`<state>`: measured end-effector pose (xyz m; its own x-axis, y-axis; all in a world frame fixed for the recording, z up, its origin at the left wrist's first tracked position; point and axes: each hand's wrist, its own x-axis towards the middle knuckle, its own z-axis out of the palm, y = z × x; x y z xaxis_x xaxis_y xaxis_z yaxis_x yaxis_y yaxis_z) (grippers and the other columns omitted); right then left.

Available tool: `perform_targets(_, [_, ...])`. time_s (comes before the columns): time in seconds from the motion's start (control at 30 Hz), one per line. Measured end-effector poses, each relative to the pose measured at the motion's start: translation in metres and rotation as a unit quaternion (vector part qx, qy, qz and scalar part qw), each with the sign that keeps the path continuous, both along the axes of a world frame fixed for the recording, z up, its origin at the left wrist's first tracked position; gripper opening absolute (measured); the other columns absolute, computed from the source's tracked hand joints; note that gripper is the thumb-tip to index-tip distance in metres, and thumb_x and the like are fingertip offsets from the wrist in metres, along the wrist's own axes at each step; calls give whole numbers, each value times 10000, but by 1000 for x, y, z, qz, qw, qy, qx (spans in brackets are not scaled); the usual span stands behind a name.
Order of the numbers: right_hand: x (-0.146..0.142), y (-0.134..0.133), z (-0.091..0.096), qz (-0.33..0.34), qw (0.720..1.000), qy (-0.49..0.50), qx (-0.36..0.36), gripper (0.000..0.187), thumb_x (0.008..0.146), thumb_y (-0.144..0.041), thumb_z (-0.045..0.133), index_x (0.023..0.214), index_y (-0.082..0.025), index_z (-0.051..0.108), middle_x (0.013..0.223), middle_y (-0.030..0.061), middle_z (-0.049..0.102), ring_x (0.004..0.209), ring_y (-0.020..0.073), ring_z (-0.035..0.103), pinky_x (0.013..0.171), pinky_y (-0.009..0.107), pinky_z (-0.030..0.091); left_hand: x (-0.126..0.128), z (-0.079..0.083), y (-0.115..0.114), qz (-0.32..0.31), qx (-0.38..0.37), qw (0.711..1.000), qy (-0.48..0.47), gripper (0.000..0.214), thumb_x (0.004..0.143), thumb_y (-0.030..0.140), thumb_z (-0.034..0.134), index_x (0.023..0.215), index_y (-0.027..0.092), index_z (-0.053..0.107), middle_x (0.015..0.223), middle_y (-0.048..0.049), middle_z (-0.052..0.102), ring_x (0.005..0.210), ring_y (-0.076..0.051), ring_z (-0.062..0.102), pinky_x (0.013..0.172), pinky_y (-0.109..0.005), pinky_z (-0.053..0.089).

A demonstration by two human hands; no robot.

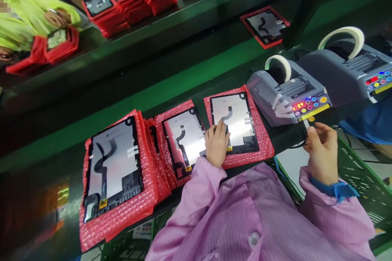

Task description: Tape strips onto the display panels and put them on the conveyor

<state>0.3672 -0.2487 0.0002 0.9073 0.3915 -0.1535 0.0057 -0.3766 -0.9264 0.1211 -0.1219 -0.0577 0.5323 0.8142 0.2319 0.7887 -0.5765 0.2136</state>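
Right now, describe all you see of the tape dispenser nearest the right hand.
The gray, plastic-looking tape dispenser stands upright on the dark bench. A pale tape roll rises behind its ribbed top. Its front has a red-lit display, colored buttons and a yellow label. White strips cling to its left side. The right hand pinches a pale strip there in front.

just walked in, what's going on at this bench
A person in pink is handling a flat panel and tape. The left hand lies on the panel's left edge; the panel rests on red bubble wrap. The right hand has a pale tape strip in its grip at the front of a tape dispenser. Two more panels lie on red wrap further left.
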Motion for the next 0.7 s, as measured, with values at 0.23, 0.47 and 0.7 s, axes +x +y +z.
perform_targets(0.23, [-27, -3, 20, -93, 963, -251, 39, 290, 740, -521, 658, 700, -263, 533, 701, 44, 526, 589, 199, 469, 581, 413, 391, 5, -2, -2, 22, -33, 999, 2, 413, 987, 274, 510, 1345, 86, 594, 1424, -142, 599, 1185, -294, 579, 1056, -458, 485])
perform_targets(0.47, [-71, 74, 79, 514, 796, -318, -36, 170, 948, -314, 491, 852, -208, 584, 936, 80, 602, 821, 204, 570, 737, 360, 446, 5, -2, -6, 25, -45, 999, -15, 336, 995, 262, 489, 1255, 112, 640, 1456, -139, 571, 1233, -289, 567, 1063, -468, 479])
perform_targets(0.7, [-85, 227, 34, 779, 477, -268, -307, 141, 903, -189, 508, 864, -159, 640, 962, 76, 553, 820, 157, 512, 756, 281, 362, -1, 4, -1, 21, -99, 991, -83, 213, 981, 240, 521, 1099, 160, 679, 1429, -99, 603, 1223, -278, 556, 1030, -469, 496])
